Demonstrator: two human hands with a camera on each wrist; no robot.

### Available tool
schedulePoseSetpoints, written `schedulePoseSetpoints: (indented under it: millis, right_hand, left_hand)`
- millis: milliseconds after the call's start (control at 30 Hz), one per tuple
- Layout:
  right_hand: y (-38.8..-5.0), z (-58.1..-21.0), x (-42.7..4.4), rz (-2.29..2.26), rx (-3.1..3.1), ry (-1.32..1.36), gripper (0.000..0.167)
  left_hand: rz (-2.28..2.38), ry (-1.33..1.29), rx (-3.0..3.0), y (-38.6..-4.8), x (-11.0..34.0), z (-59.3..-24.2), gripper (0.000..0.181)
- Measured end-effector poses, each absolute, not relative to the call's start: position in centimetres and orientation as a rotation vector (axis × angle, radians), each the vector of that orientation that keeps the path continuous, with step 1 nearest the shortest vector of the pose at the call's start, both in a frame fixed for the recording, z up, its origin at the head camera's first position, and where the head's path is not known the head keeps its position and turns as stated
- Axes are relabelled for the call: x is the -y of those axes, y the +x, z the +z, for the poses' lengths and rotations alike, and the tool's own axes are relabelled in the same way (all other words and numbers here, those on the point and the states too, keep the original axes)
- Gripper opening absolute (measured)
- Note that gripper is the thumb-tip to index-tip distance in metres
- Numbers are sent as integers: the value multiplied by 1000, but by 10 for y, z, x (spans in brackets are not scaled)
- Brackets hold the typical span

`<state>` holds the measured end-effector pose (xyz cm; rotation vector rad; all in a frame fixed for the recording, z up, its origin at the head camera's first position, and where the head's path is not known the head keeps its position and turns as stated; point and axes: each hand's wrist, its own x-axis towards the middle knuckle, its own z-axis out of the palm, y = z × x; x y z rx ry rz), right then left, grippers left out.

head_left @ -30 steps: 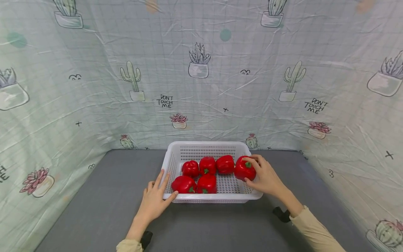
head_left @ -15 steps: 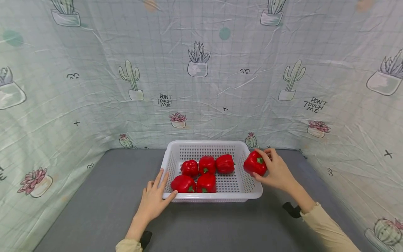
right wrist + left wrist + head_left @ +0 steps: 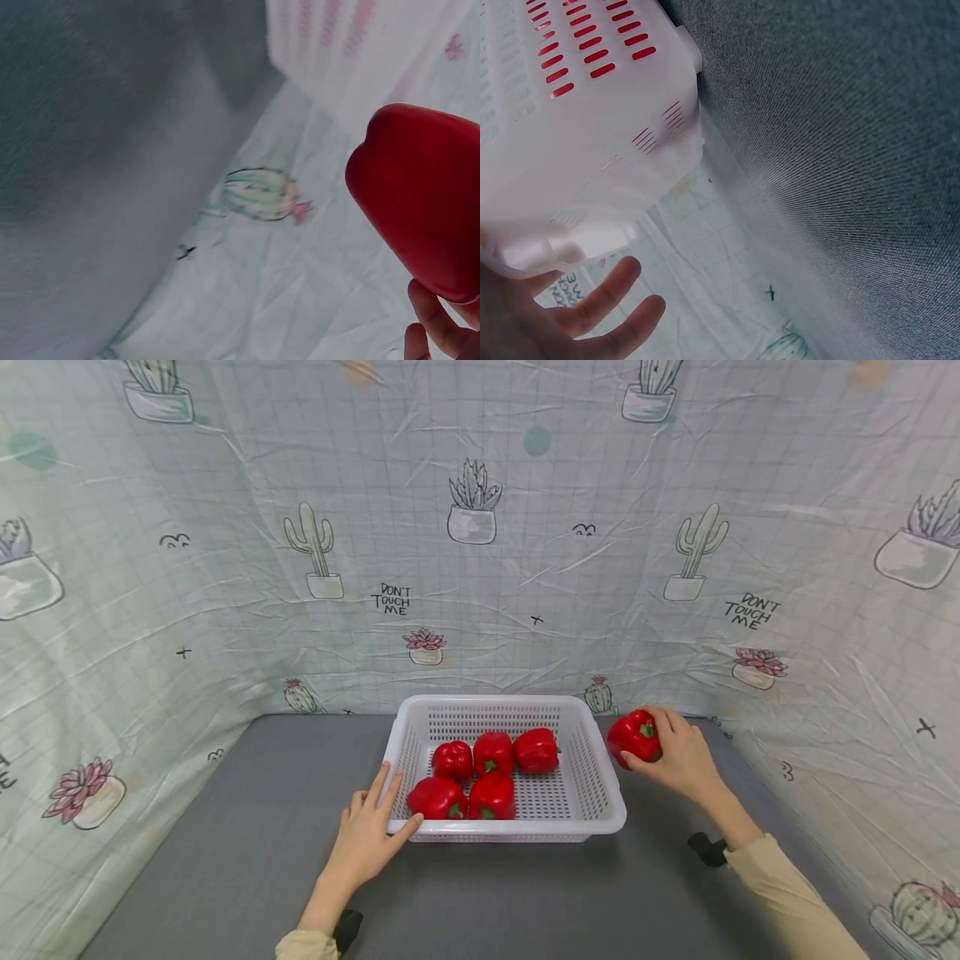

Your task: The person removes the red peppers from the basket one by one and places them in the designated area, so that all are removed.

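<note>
My right hand (image 3: 678, 756) grips a red bell pepper (image 3: 632, 739) with a green stem, held in the air just beyond the right rim of a white perforated plastic basket (image 3: 517, 828). In the right wrist view the pepper (image 3: 424, 199) hides much of the fingers beneath it. The left hand (image 3: 363, 835) rests on the basket's front left corner, its fingers extended along the rim and its thumb on the front edge. Seen from the left wrist, those fingers (image 3: 607, 296) reach past the rim without curling. Inside the basket lie several more red bell peppers (image 3: 493, 753).
The basket stands on a dark grey tabletop (image 3: 525, 902), which extends to its left, right and front. A pale curtain (image 3: 540, 652) printed with cacti surrounds the back and both sides. A dark strap (image 3: 707, 849) shows at the right wrist.
My right hand has lifted the bell pepper out of the basket's right side and carried it right, over the rim. The left hand has stayed in place on the corner.
</note>
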<state>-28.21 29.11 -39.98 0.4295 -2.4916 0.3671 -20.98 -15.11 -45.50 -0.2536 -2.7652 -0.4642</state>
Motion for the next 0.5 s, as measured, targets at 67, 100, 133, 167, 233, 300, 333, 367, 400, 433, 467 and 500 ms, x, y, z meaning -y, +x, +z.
schedulePoseSetpoints:
  millis: [67,100,133,167,233,300,333,367,400,433,467,500]
  right_hand:
    - [-287,-404,-296,365,2493,387,71]
    - [-289,-406,-298,359,2492,367,70]
    - [-292,-408,-300,351,2488,354,70]
    - [-294,-410,-302,342,2485,340,69]
    - [-299,-414,-304,323,2484,312,68]
    - [-303,-417,-306,300,2487,290,68]
    - [-305,-418,-307,294,2494,277,67]
    - [-307,-420,-307,291,2504,264,67]
    - [-309,-421,-308,288,2515,253,67]
    - [-311,-423,-308,288,2525,244,67]
    - [-313,-424,-309,287,2536,234,67]
    - [-315,-426,-309,293,2547,224,67]
  left_hand:
    - [-470,-256,2761,-210,151,-455,74]
    - [-474,-258,2760,-210,151,-455,74]
    - [-475,-259,2760,-210,151,-455,74]
    - [-479,-261,2760,-210,151,-454,74]
    - [-484,-262,2760,-210,151,-454,74]
    - [-488,-262,2760,-210,152,-454,73]
    - [-487,-262,2760,-210,152,-454,73]
    - [-486,-261,2760,-210,152,-454,73]
    - [-484,-260,2761,-210,152,-454,73]
    - [-481,-258,2762,-210,152,-454,73]
    - [-479,-257,2763,-209,152,-455,73]
    - [-475,-254,2765,-210,152,-455,73]
